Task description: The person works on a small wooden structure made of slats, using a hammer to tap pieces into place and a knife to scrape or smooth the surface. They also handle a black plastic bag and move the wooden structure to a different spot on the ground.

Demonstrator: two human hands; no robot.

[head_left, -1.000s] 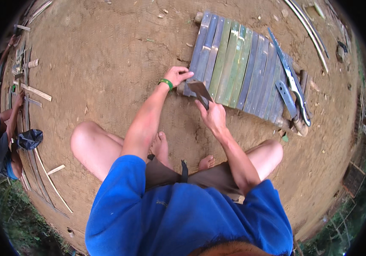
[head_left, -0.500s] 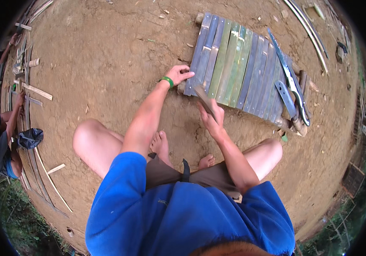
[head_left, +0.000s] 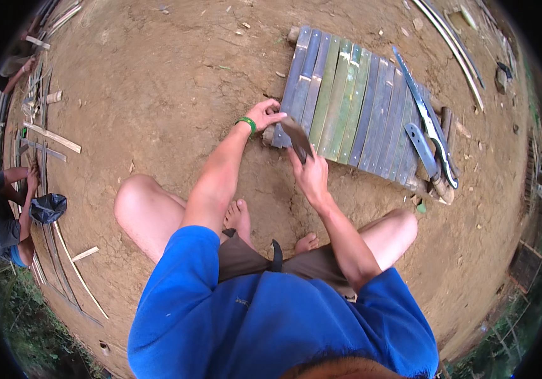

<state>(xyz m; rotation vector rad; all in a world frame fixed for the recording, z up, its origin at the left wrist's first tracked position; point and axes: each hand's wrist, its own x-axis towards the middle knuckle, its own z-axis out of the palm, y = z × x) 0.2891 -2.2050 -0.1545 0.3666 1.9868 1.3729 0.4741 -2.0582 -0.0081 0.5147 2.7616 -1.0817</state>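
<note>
In front of me lies a panel of split bamboo slats [head_left: 354,104], bluish and green, fixed across round poles. My left hand [head_left: 262,116], with a green band at the wrist, is at the panel's near left corner. Its thumb and index finger are pinched at the slat's end; whatever they hold there is too small to make out. My right hand [head_left: 312,180] is closed around a dark, flat-bladed tool [head_left: 297,138]. The tool's broad end is over the corner, close to my left fingertips, and hides part of the outer slats.
A folding saw [head_left: 427,110] and a grey blade-shaped piece with a hole [head_left: 420,145] rest on the panel's right end. At far left, a person [head_left: 2,221] sits beside bamboo strips [head_left: 53,136] and a black plastic bag [head_left: 48,208]. Long strips [head_left: 451,44] lie at upper right.
The tool in my right hand has shifted slightly left toward my left fingertips and is less blurred. My left hand stays at the corner.
</note>
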